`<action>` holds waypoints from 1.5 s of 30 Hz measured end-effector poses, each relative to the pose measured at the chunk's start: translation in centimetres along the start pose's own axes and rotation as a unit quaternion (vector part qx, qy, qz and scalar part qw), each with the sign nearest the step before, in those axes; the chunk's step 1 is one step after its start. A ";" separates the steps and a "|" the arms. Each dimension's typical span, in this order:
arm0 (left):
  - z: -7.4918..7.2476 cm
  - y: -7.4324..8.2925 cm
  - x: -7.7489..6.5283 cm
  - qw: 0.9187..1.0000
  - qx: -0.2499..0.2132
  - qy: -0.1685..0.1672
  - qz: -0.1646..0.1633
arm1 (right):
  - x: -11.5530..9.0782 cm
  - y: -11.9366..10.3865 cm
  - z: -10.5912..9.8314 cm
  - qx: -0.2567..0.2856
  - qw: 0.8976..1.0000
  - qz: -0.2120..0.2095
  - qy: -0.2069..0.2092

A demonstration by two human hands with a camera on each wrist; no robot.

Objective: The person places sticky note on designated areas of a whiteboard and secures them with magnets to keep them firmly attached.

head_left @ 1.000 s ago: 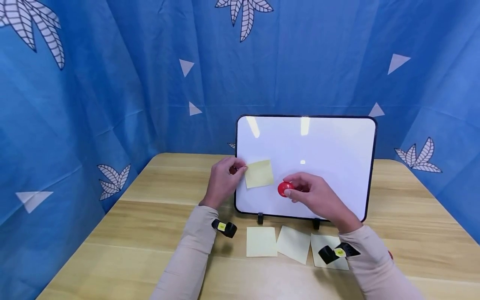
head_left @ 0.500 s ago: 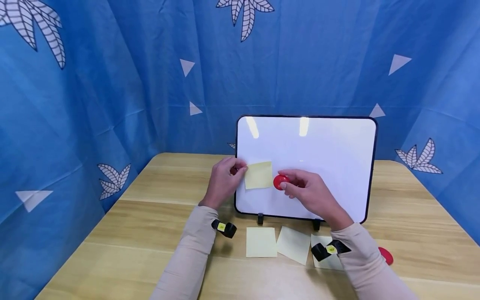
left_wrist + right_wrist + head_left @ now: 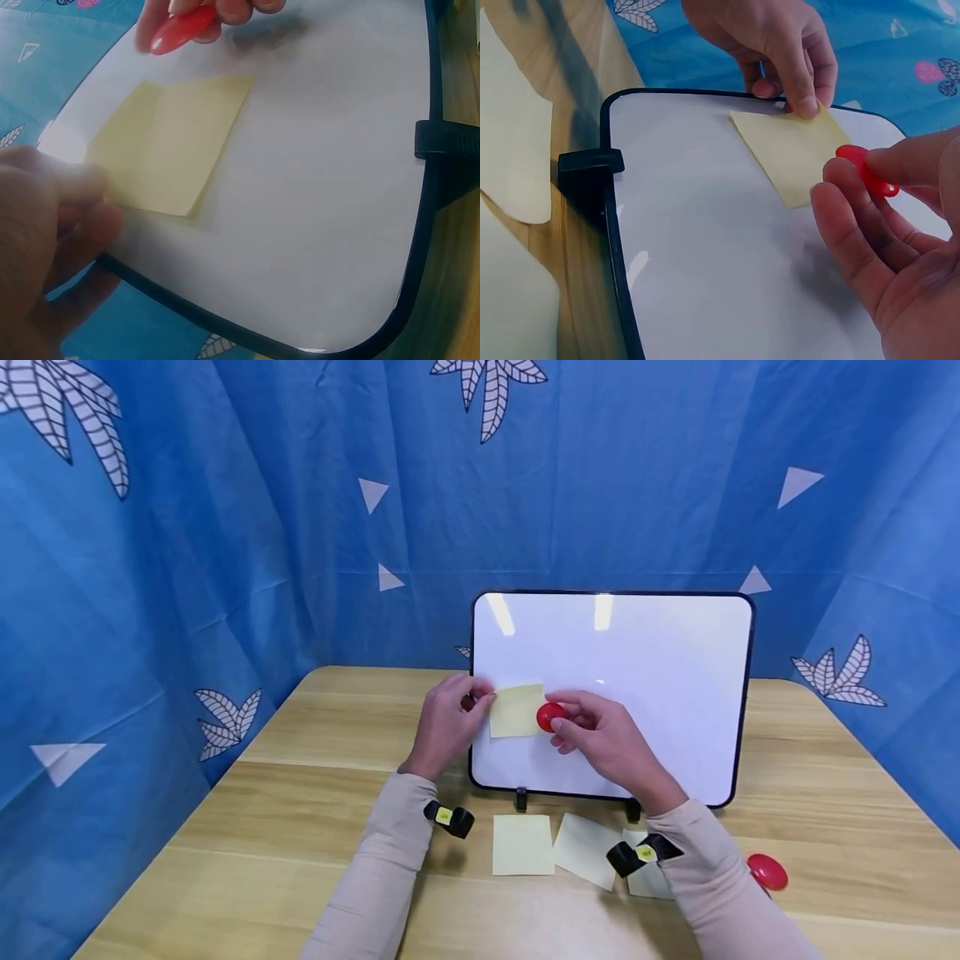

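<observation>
A whiteboard [image 3: 622, 660] with a black rim stands upright on the table. In front of its left part is a yellow sticky note [image 3: 513, 714], whose upper left corner my left hand [image 3: 448, 722] pinches between thumb and finger. My right hand [image 3: 611, 735] holds a round red magnet [image 3: 551, 717] by its edge. In the head view the magnet overlaps the note's right edge; the left wrist view shows the magnet [image 3: 184, 30] apart from the note [image 3: 176, 146]. From the right wrist, the red magnet [image 3: 868, 171] appears between thumb and fingers.
On the table before the board lie a flat yellow note [image 3: 522, 845], a turned note [image 3: 587, 850] and another note [image 3: 649, 881] partly hidden by the right wrist. A second red disc [image 3: 768, 872] lies by the right sleeve. Black feet [image 3: 521, 799] support the board. Blue curtain [image 3: 637, 468] hangs behind.
My right hand has moved left and slightly up with the red magnet, closer to the note. The red disc by the right sleeve has come into fuller view. My left hand has stayed put.
</observation>
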State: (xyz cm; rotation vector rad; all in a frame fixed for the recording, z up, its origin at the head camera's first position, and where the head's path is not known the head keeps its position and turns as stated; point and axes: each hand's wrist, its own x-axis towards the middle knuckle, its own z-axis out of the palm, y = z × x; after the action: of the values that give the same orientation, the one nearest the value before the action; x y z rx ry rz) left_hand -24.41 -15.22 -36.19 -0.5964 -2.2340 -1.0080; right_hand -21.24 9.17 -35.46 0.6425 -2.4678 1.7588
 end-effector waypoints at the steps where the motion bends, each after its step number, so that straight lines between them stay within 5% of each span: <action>1: 0.0 0.0 0.0 1.000 -0.001 0.000 0.000 | 0.1 -0.1 0.1 0.002 1.000 -0.001 0.002; 32: 0.2 -0.2 -0.2 1.000 -0.006 0.022 0.013 | 2.1 -1.3 1.8 0.049 0.996 -0.036 0.069; 45: 0.2 0.0 -0.3 0.999 0.011 0.049 0.004 | 2.5 -1.5 3.1 -0.020 0.988 -0.069 0.136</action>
State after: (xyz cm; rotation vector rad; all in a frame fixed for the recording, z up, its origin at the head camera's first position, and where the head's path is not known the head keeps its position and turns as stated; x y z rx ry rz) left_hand -24.26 -15.12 -36.43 -0.5333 -2.1521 -0.9869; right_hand -22.33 5.12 -34.54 0.5175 -2.2157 1.6203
